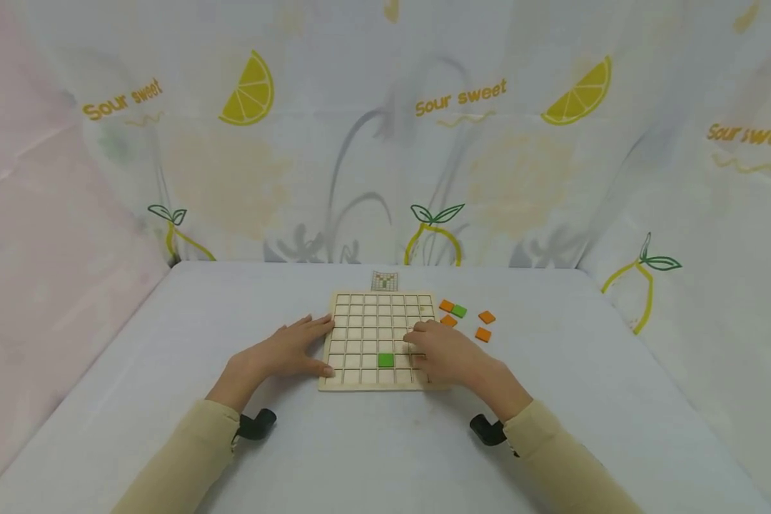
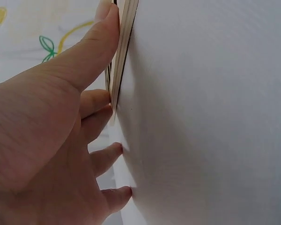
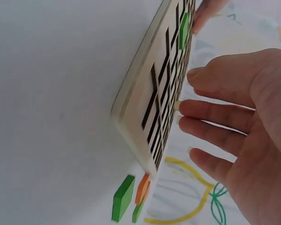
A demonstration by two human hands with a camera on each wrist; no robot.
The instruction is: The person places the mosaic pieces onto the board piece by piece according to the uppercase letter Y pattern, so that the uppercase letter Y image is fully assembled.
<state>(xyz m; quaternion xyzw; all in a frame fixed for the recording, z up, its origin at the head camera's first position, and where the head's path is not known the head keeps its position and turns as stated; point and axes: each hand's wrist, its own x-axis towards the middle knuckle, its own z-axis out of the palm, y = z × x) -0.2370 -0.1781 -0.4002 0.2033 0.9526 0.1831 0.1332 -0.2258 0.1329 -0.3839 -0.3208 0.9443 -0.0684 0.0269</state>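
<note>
A pale wooden grid board (image 1: 355, 345) lies on the table, with one green square tile (image 1: 385, 360) set in a cell near its front row. At the board's left edge, my left hand (image 1: 289, 350) rests with fingers and thumb spread; the left wrist view shows the thumb (image 2: 84, 56) against the edge. My right hand (image 1: 450, 351) hovers over the right part of the board, fingers loosely extended, and no tile shows between them in the right wrist view. It hides some cells there.
Right of the board lie several loose tiles, among them an orange tile (image 1: 483, 334) and a green tile (image 1: 459, 311). A small printed grid card (image 1: 384, 281) sits behind the board. Patterned cloth (image 1: 385, 143) hangs around the white table (image 1: 167, 343).
</note>
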